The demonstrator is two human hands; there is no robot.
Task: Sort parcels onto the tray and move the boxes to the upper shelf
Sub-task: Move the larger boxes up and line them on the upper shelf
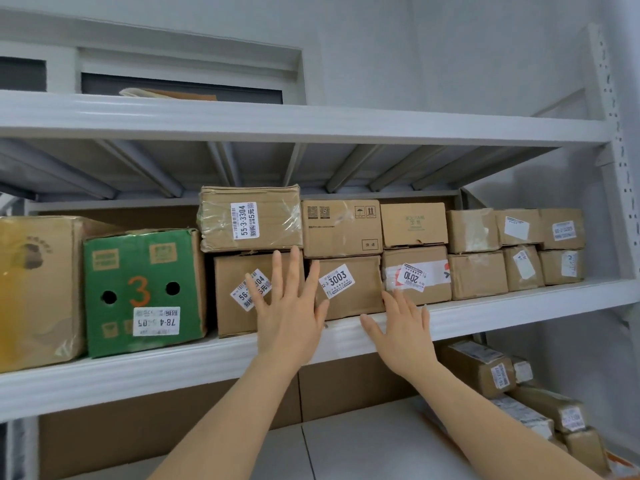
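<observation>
Cardboard boxes stand in two layers on the middle shelf (519, 303). My left hand (289, 306) is raised with fingers spread straight in front of the box labelled 56-3-3304 (235, 292) and the box labelled 3003 (349, 285). My right hand (403, 327) is open too, fingers spread, just in front of the shelf edge below the 3003 box and the 2010 box (417, 275). Neither hand holds anything. Above sits a taped box labelled 55-3-3304 (249, 220). The upper shelf (346, 124) holds only a flat brown item (169, 94) at its left.
A green box marked 3 (142, 292) and a large tan box (34, 292) stand at the left of the middle shelf. Small brown boxes (516, 251) fill its right end. Labelled parcels (519, 393) lie on the lower shelf at right. A white perforated upright (620, 168) bounds the rack.
</observation>
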